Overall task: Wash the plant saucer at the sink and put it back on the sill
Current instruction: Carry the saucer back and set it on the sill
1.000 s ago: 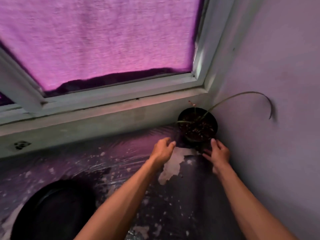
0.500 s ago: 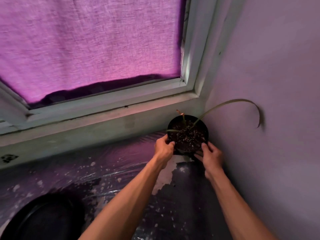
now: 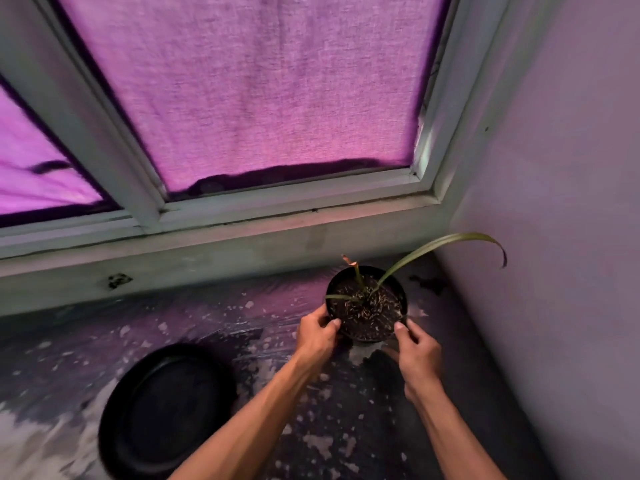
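left hand (image 3: 317, 336) and right hand (image 3: 417, 353) both grip plant pot (image 3: 367, 303) rim; pot base hidden; black saucer (image 3: 166, 417) near left, edge blurred; no legible writing

One pot (image 3: 367, 306) with soil, bearing one long leaf (image 3: 450, 242), one short leaf (image 3: 337, 297) and one cut stub (image 3: 351, 263). One saucer (image 3: 166, 410). Two hands: left (image 3: 317, 336), right (image 3: 417, 353). Two window panes behind two pink cloths (image 3: 263, 84).

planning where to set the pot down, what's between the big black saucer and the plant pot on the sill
In the head view, the left hand and forearm lie between the black saucer and the plant pot; otherwise only paint-flecked sill.
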A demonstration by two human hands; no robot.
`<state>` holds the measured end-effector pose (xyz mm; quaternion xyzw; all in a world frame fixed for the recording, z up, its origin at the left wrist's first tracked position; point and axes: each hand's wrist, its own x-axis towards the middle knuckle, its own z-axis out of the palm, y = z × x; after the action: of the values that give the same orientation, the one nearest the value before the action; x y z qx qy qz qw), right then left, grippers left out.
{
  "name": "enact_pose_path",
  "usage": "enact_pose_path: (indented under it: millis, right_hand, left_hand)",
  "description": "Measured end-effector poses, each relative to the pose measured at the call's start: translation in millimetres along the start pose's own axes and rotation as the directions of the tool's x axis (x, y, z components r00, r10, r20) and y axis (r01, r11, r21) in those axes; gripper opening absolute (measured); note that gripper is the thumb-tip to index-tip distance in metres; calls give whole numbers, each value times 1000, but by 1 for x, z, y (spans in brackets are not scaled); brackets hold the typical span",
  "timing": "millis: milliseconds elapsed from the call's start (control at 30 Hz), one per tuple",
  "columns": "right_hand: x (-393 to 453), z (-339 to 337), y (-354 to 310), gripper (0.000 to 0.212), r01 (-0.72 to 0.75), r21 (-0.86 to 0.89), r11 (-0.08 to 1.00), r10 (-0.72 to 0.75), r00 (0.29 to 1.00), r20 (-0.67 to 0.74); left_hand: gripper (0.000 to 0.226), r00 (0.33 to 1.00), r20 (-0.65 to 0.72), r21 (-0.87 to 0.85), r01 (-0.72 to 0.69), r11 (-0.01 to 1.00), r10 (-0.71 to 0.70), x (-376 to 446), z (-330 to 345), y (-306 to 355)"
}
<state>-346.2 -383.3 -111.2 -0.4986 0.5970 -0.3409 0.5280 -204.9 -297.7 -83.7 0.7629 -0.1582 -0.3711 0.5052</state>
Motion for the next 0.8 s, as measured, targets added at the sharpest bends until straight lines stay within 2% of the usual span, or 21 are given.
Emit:
enact_pose_path:
  millis: [167, 267, 567, 700, 800]
  right_hand:
    - [-66, 31, -5, 38, 15, -14, 1000, -14, 997, 82]
    - [-107, 55, -8, 39, 83, -64, 995, -75, 991, 113]
    - [-219, 136, -9, 38, 127, -92, 988, -93, 947, 306]
    - [-257, 167, 7, 37, -13, -52, 999, 34, 911, 410]
    - [-275, 184, 19, 38, -57, -79, 995, 85, 903, 422]
  left_hand:
    - [43, 997, -66, 41, -29, 999, 31, -37, -71, -16]
    - [41, 994, -107, 92, -26, 995, 36, -53, -118, -29]
    - [44, 949, -314, -50, 2, 999, -18, -92, -246, -86]
    - [46, 941, -331, -121, 33, 992, -71, -108, -286, -117]
    - [47, 939, -324, -141, 70, 988, -113, -112, -308, -136]
